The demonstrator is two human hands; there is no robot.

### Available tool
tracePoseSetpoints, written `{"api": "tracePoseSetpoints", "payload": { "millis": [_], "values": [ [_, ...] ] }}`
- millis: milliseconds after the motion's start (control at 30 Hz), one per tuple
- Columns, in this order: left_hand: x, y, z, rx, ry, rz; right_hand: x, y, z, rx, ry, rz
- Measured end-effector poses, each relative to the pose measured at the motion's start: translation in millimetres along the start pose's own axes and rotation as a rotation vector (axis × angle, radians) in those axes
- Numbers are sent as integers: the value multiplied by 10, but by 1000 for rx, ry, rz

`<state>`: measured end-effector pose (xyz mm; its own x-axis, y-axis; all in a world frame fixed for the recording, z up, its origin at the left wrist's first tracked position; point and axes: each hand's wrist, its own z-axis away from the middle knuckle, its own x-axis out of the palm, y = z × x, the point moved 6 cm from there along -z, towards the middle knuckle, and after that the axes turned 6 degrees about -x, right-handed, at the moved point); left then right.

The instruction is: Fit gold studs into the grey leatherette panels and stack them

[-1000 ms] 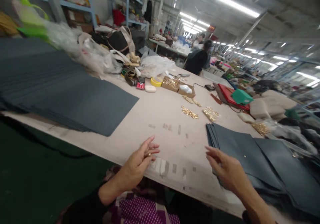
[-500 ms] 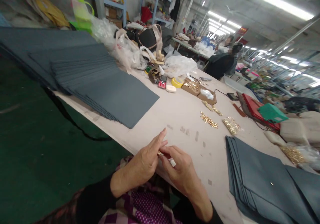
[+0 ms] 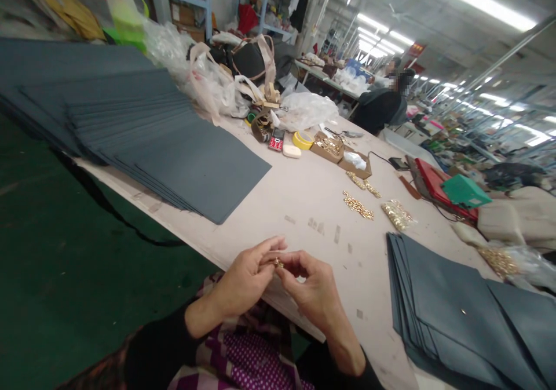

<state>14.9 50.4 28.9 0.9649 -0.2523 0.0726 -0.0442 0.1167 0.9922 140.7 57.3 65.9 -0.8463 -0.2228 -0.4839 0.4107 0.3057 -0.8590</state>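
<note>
My left hand (image 3: 245, 274) and my right hand (image 3: 310, 285) meet over the near edge of the beige table (image 3: 299, 204). Both pinch one small gold metal piece (image 3: 278, 262) between their fingertips. A fanned stack of grey sheets (image 3: 452, 309) lies to the right of my right hand, with a small gold stud on the top sheet. A much larger spread of grey sheets (image 3: 143, 135) covers the table's left side. Loose gold fittings (image 3: 358, 206) and a clear bag of gold pieces (image 3: 397, 214) lie beyond my hands.
A red phone (image 3: 275, 139), a yellow tape roll (image 3: 303, 139) and a cardboard box of gold parts (image 3: 329, 146) sit mid-table. Plastic bags and handbags (image 3: 243, 71) pile behind. A red case with a green box (image 3: 464, 192) is at right. A person (image 3: 382, 103) sits far off.
My hands came together from apart and now pinch a small gold piece. The view swung left, and my left fingers curled in over the piece.
</note>
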Motion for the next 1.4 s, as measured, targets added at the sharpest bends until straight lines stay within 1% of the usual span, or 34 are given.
{"api": "tracePoseSetpoints", "payload": {
  "millis": [67,100,167,233,300,367,500,667,800,900,1033,1133,1200,1300,1400],
  "values": [
    [30,6,1,-104,-62,67,-70,28,12,-43,15,21],
    [42,20,3,-129,-84,88,-98,36,17,-68,17,28],
    [47,40,1,-153,-82,134,-130,53,26,-100,15,24],
    [43,32,-10,-166,-52,184,-138,95,40,-71,26,-32],
    [42,9,-25,-161,-27,212,-133,165,64,3,61,-114],
    [35,-8,-36,-129,-6,202,-117,236,95,75,87,-178],
    [2,-5,-28,-31,29,81,-77,329,126,160,79,-239],
    [-38,33,15,57,83,-62,-32,377,110,232,82,-327],
    [-41,137,56,197,107,-211,14,393,100,260,97,-418],
    [-35,186,77,242,111,-297,33,369,101,249,85,-366],
    [-30,204,77,244,129,-332,38,317,79,223,117,-210],
    [-59,169,63,189,176,-286,73,261,21,180,133,-120],
    [-111,123,61,116,211,-219,129,204,-30,150,106,-78],
    [-261,39,85,-24,257,30,263,97,-118,132,0,-82],
    [-474,2,152,-79,302,341,423,-25,-273,100,-122,-130]
  ]
}}
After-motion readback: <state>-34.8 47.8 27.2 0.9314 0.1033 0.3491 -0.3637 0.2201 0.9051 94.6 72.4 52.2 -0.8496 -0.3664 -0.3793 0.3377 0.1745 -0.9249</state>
